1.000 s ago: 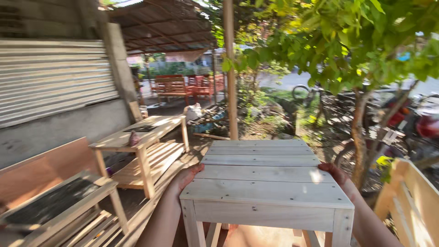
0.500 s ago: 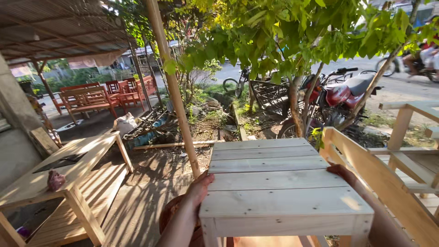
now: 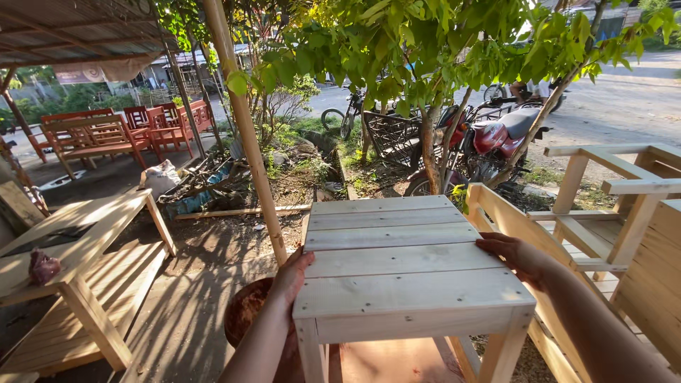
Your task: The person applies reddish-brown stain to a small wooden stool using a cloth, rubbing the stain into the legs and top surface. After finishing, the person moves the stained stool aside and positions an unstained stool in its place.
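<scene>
A big green tree [image 3: 440, 50] fills the top of the frame. In the lower middle is my small wooden table [image 3: 404, 262], made of pale planks, built with top and legs. My left hand [image 3: 292, 275] holds its left edge. My right hand [image 3: 521, 257] holds its right edge. It looks lifted up, not put down yet. A wooden bench [image 3: 78, 241] is at the lower left.

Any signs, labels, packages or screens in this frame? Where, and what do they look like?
Banner: hangs under the metal roof, upper left; wide pale cloth strip with a dark round mark; print too small to tell.
Sack: on the ground left of the bamboo post; whitish, lumpy, no label visible.
No screens. No label on the slatted wooden table that both hands hold.
</scene>
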